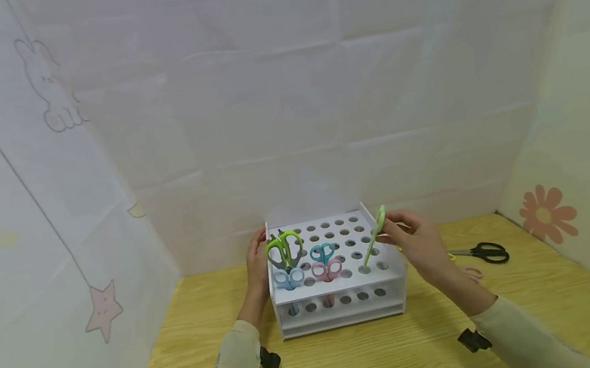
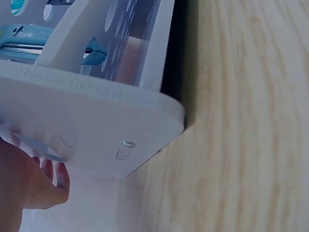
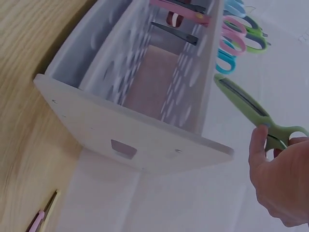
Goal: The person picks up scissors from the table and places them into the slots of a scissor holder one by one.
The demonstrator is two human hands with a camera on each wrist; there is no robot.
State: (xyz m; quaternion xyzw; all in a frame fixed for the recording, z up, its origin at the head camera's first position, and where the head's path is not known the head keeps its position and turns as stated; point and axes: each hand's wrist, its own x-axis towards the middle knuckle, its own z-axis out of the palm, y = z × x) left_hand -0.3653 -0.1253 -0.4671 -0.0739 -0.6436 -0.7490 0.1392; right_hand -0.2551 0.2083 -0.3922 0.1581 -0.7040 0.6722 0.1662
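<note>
A white rack (image 1: 314,290) with rows of round holes stands on the table between both hands. My left hand (image 1: 256,270) holds the rack's left side, its bent fingers (image 2: 63,179) at the cutout in the side panel. My right hand (image 1: 420,248) pinches light green scissors (image 1: 374,235) by the handle, blades slanting down. Their tip overlaps a front-row hole in the head view; the right wrist view shows it close by the perforated top. Light blue scissors (image 1: 289,278), pink scissors (image 1: 327,269), teal scissors (image 1: 322,253) and green-and-grey scissors (image 1: 293,252) stand in the rack's left half.
Right of the rack, partly behind my right arm, lie black-handled scissors (image 1: 491,252), a pink handle (image 1: 472,272) and a bit of yellow handle. The wooden table (image 1: 346,363) meets a pale cloth wall (image 1: 319,112) at the back and on both sides.
</note>
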